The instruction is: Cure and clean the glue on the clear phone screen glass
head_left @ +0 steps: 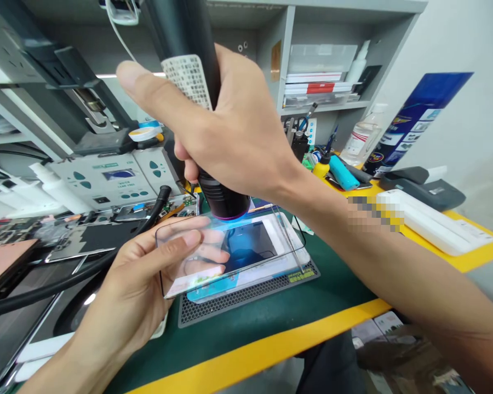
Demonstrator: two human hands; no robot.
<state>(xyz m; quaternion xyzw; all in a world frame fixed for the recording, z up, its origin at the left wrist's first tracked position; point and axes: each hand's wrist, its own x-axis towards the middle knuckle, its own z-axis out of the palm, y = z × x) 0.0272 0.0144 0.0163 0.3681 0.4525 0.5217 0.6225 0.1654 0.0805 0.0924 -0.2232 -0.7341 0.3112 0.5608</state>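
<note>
- Clear panel (246, 246): a thin see-through sheet with rounded corners, held almost flat just above the counter (271, 323), a short way in from its yellow near edge.
- Left hand (143, 284): its grip pinches the panel's left end, thumb lying across the top face and fingers (207, 254) showing through the sheet from beneath.
- Right hand (238, 137): its grip is wrapped tight round a black torch (225, 198), with the thumb stretched out along a perforated white patch on the barrel.
- The torch points head down, with a violet-blue glow at its rim, just above the panel's far edge; whether it touches the sheet cannot be told.
- Under the panel a white slab (285, 268) with a dark screen lies on a black honeycomb mat (246, 295).
- A thick black hose (66, 279) runs across the left side of the counter, over opened devices and boards.
- A pale control unit (110, 180) with oval buttons stands towards the far left edge.
- Near the far right corner lie a blue tube (343, 172), a clear bottle (363, 137) and a long white box (435, 221).
</note>
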